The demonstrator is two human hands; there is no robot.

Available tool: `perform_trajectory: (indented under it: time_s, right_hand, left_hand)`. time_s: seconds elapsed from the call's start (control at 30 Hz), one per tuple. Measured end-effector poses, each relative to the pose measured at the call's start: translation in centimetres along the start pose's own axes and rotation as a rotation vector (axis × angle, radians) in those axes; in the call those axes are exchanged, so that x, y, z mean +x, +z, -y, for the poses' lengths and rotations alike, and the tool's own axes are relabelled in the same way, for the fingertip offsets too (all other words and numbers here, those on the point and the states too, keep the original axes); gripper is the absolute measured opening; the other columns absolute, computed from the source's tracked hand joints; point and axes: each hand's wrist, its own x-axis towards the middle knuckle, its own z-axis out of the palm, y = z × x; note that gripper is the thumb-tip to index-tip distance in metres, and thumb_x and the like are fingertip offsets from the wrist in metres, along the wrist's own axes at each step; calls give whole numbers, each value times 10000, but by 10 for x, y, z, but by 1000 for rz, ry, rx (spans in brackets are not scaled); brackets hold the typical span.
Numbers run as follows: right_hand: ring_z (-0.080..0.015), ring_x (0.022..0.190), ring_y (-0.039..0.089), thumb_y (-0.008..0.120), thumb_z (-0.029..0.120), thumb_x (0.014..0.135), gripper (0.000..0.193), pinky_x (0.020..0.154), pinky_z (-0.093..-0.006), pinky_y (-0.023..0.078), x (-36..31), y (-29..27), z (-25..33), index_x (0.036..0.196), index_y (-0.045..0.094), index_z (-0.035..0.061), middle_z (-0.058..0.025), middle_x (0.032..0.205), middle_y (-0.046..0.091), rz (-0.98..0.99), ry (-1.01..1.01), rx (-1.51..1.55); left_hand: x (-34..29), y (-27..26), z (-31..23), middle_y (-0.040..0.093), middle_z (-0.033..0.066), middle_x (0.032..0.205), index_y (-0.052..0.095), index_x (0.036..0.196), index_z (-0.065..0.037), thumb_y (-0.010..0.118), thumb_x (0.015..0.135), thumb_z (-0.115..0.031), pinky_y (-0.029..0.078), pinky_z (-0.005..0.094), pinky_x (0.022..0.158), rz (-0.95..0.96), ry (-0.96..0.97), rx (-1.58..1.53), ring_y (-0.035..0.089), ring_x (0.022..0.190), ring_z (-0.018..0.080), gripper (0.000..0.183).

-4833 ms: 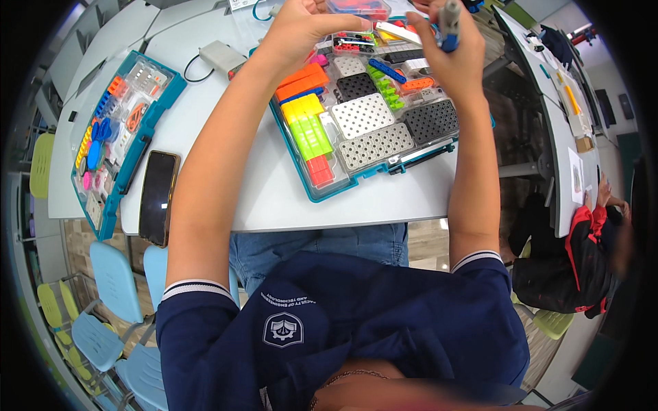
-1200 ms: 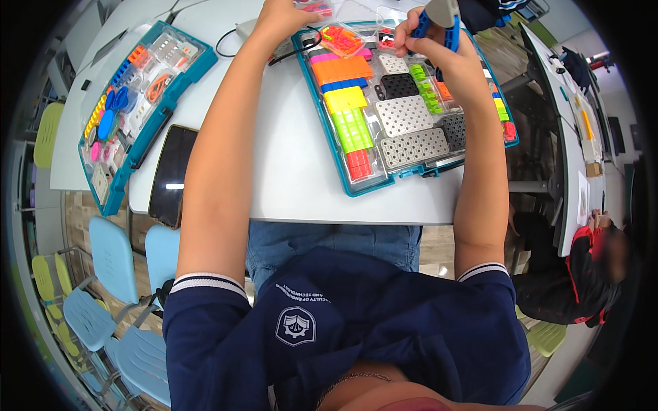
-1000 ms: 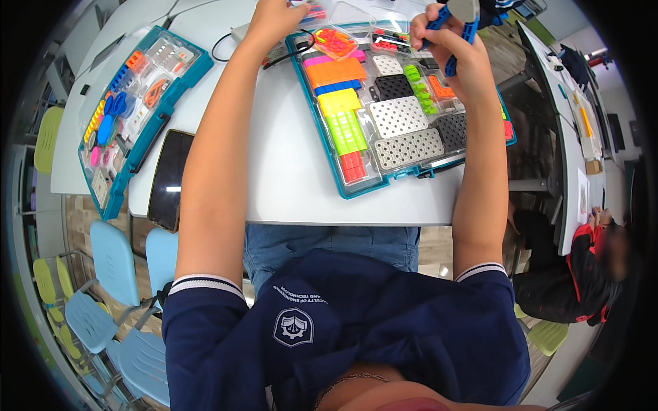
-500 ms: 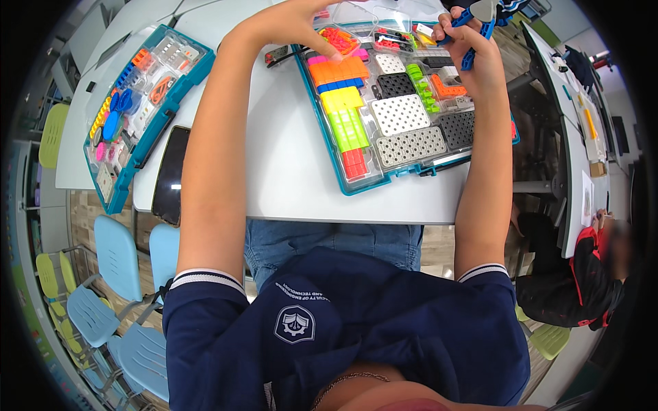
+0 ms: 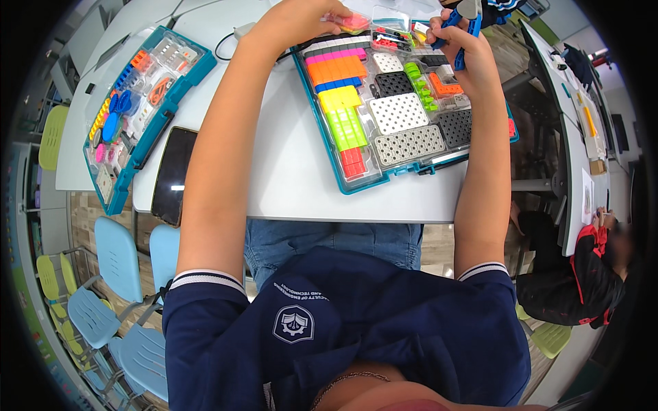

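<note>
My left hand (image 5: pixel 301 19) is closed on a small clear box (image 5: pixel 354 25) of orange and pink pieces, raised at the far edge of a teal-rimmed parts case (image 5: pixel 406 170). In my right hand (image 5: pixel 473 56), over the case's far right side, are blue-handled pliers (image 5: pixel 474 26) with a grey head. Rows of orange beams (image 5: pixel 336 70), yellow beams (image 5: pixel 339 98) and lime green beams (image 5: pixel 347 128) fill the case's left side. White perforated plates (image 5: pixel 398 114) lie in its middle. Another clear box (image 5: pixel 392 40) with red and black pieces stands beside the raised one.
A second teal case (image 5: pixel 152 140) of parts sits at the left on the white table (image 5: pixel 288 171). Near the table's edge lies a black phone (image 5: pixel 174 175). Blue chairs (image 5: pixel 118 257) stand at the left; another person (image 5: pixel 579 277) is at the right.
My left hand has taken the clear box of orange pieces out of its place and moved it away from me, uncovering white and pink beams. My right hand has shifted slightly left with the pliers.
</note>
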Motion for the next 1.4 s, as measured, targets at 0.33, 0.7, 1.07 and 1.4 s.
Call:
perform_trajectory:
  time_s: [0.33, 0.7, 1.07, 1.4]
  right_hand:
    - [-182, 852, 619, 689, 83, 898, 135, 858, -340, 489, -5, 19, 4, 1005, 614, 49, -69, 900, 628, -39, 36, -99]
    - [-227, 852, 651, 724, 111, 874, 244, 817, -332, 501, 14, 20, 3, 1078, 638, 8, -110, 939, 695, -216, -61, -741]
    - [-416, 988, 648, 770, 152, 795, 354, 871, -462, 497, 73, 9, -24, 1079, 618, 7, -265, 1024, 675, 60, -95, -1248]
    - [-408, 968, 631, 679, -25, 701, 387, 804, -456, 499, 18, 36, -2, 1080, 614, 20, -199, 978, 656, 104, -517, -1364]
  left_hand:
    - [-1, 6, -17, 728, 167, 1172, 723, 1269, -103, 640, 924, -14, 544, 409, 919, 75, -135, 138, 693, 1028, 316, 367]
    - [10, 14, -25, 739, 163, 1035, 730, 1104, -37, 715, 903, -128, 544, 429, 864, -75, -103, 319, 689, 1006, 345, 221]
    - [9, 22, -13, 724, 186, 1018, 653, 1116, -39, 780, 882, -260, 539, 427, 856, -146, -152, 62, 686, 992, 352, 346]
    - [10, 25, -16, 734, 210, 925, 719, 970, 3, 792, 840, -240, 549, 455, 831, -210, -378, 13, 695, 922, 390, 285]
